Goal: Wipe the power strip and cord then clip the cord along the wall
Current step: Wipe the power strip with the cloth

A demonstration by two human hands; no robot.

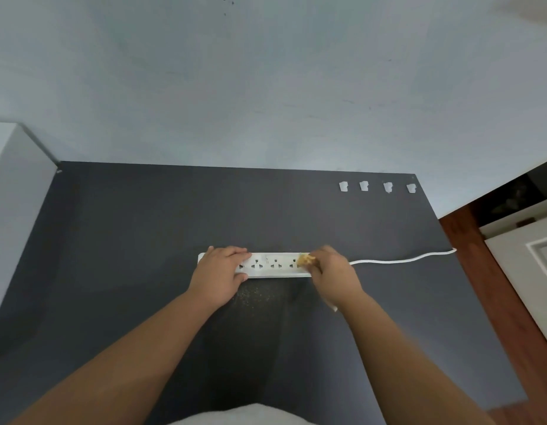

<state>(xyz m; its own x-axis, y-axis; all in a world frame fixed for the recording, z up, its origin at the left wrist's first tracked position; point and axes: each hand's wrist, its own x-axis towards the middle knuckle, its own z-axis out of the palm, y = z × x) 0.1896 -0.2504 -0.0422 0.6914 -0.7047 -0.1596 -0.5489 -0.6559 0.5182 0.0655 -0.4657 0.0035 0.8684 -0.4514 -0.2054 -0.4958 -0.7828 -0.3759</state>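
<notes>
1 power strip (pixel 275 265), L hand (pixel 218 273) fingers gripping it, R hand (pixel 333 271) pinching cloth (pixel 306 259), 4 clips (pixel 377 187)

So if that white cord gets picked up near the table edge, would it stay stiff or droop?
The white cord would probably droop: it is thin and already lies in a gentle wave across the dark table. It likely weighs little. A pull might drag the power strip, though the left hand holds it.
</notes>
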